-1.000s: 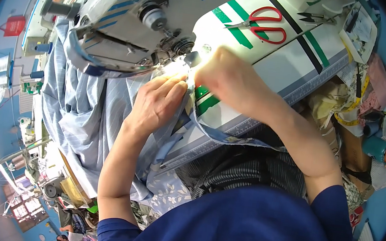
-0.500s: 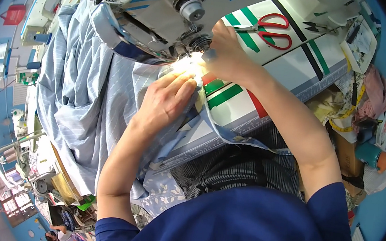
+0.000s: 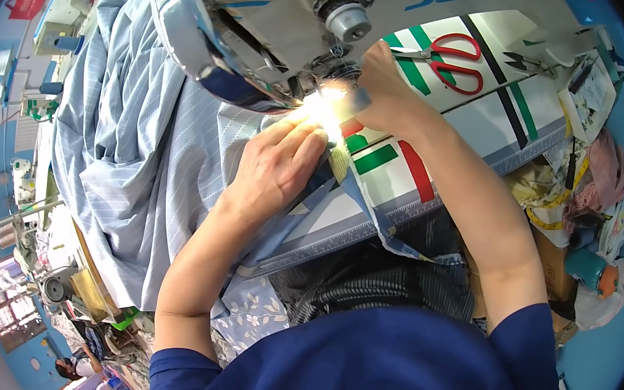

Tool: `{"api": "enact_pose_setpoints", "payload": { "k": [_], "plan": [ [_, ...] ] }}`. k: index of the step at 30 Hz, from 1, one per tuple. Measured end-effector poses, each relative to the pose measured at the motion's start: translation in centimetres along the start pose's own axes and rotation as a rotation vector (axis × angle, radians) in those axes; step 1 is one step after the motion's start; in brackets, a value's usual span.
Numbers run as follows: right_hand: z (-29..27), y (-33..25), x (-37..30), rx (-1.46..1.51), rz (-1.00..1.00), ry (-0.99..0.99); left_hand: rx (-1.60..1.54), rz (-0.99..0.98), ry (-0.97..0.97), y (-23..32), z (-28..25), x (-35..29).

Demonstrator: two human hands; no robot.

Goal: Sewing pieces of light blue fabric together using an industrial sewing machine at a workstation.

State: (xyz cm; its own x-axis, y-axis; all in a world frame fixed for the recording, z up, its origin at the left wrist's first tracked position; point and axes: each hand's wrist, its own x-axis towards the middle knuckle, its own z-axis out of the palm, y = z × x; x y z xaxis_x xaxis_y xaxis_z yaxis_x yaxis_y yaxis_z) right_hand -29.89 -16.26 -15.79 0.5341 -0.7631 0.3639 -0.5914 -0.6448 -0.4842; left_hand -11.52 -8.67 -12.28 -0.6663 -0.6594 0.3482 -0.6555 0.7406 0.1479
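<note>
My left hand [image 3: 277, 163] is at the sewing machine's [image 3: 262, 33] needle area, fingers close together and fingertips pinching the light blue striped fabric [image 3: 127, 145]. Glare from the machine's lamp washes out the fingertips and the needle. My right hand [image 3: 387, 99] is on the far right side of the needle, partly behind the machine head, which hides most of its fingers. From the needle area, a narrow blue fabric strip [image 3: 372, 216] trails over the table's front edge. The bulk of the cloth lies in folds left of the machine.
Red-handled scissors [image 3: 453, 63] and dark thread snips [image 3: 529, 64] lie on the machine bed, past my right hand. Green, black and red tape strips [image 3: 416, 173] mark the white table. A ruler [image 3: 313, 246] runs along its front edge. Crumpled cloth [image 3: 602, 176] sits at the right.
The whole view has shifted slightly, so the machine and scissors appear farther right. Both hands stay beside the needle area. The hanging part of the strip lies a little differently.
</note>
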Motion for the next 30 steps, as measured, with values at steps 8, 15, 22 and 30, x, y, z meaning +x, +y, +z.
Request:
{"api": "enact_pose_setpoints", "payload": {
  "k": [8,15,22,30],
  "plan": [
    [0.0,-0.7,0.0,0.057,0.042,0.080,-0.018,0.032,0.067,-0.4,0.0,0.0],
    [0.7,-0.6,0.2,0.035,0.003,0.273,-0.004,0.026,0.072,-1.1,0.5,0.2],
    [-1.7,-0.9,-2.1,0.013,0.041,0.139,-0.107,-0.044,0.096,-1.6,0.5,-0.3],
    [-4.5,-7.1,-9.3,0.195,0.167,0.246,-0.375,-0.573,0.123,-1.6,-0.7,-0.2]
  ]
}}
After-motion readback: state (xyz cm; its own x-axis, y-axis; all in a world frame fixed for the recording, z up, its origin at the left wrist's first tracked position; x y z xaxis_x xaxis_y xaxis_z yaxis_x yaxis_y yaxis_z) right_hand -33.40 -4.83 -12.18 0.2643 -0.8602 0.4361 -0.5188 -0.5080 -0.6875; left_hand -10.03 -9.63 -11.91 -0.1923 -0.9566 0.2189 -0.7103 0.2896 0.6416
